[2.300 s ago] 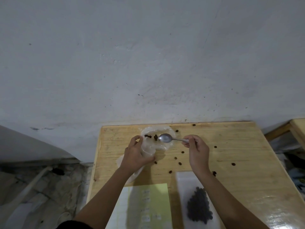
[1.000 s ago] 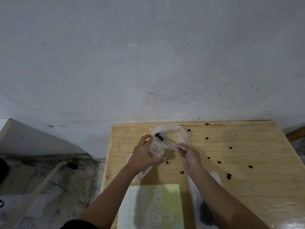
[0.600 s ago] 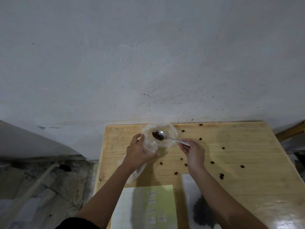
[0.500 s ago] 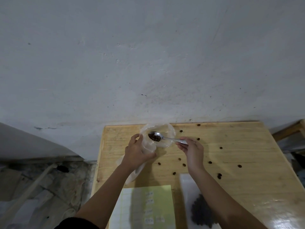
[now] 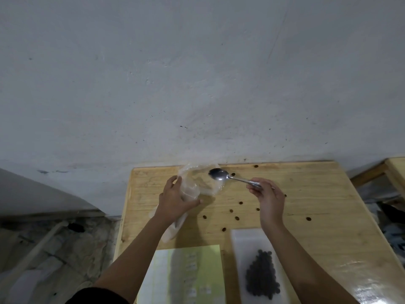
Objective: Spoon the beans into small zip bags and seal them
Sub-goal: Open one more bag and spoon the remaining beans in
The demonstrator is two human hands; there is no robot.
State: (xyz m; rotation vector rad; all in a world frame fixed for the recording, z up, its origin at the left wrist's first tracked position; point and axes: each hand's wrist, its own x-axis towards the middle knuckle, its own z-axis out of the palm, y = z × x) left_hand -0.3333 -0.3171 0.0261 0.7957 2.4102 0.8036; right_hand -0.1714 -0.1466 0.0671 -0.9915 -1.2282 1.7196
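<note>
The right hand (image 5: 270, 201) pinches the spoon (image 5: 219, 174), its bowl pointing to 10 o'clock at the zip bag (image 5: 197, 183), which the left hand (image 5: 175, 200) grips with curled fingers. The beans (image 5: 263, 275) lie at 6 o'clock from the spoon hand.

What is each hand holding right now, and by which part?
The left hand grips the clear bag around its middle, below the open mouth. The right hand pinches the spoon by its handle end.
</note>
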